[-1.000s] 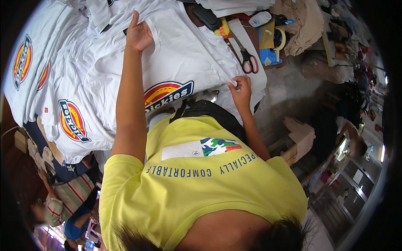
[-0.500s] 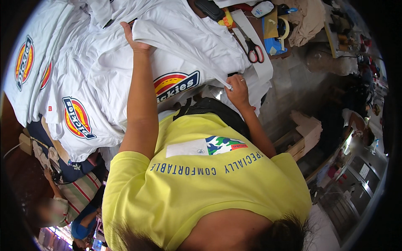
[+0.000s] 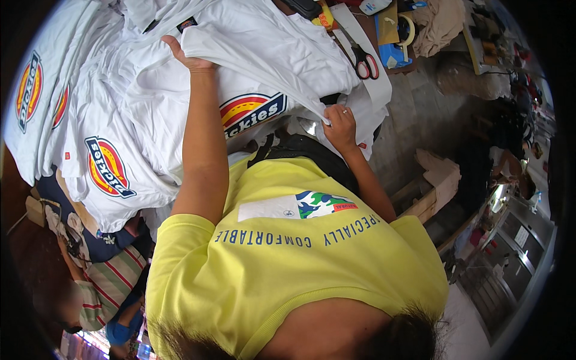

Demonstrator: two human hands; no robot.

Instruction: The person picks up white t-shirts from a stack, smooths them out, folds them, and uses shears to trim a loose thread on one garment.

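Note:
A white T-shirt point(image 3: 264, 63) with a red, yellow and dark blue printed emblem point(image 3: 253, 113) lies in front of me. My left hand point(image 3: 192, 60) reaches forward under a fold of it; the thumb sticks out apart, and the fingers are hidden under the cloth. Next to that thumb, a small dark neck label point(image 3: 186, 24) shows. At the near right corner, my right hand point(image 3: 340, 127) is closed in a pinch on the shirt's edge. The cloth is drawn in a taut line between my two hands.
More white printed T-shirts point(image 3: 108, 168) are heaped on the left. Scissors point(image 3: 365, 65) with black and red handles lie on a white strip point(image 3: 379, 90) at the right. A tape roll point(image 3: 407, 31) stands beyond them. Another person point(image 3: 114, 276) is at the lower left.
My left hand has shifted slightly left and nearer, uncovering the neck label. The right hand keeps its pinch on the shirt's edge, almost in place. The view has shifted slightly.

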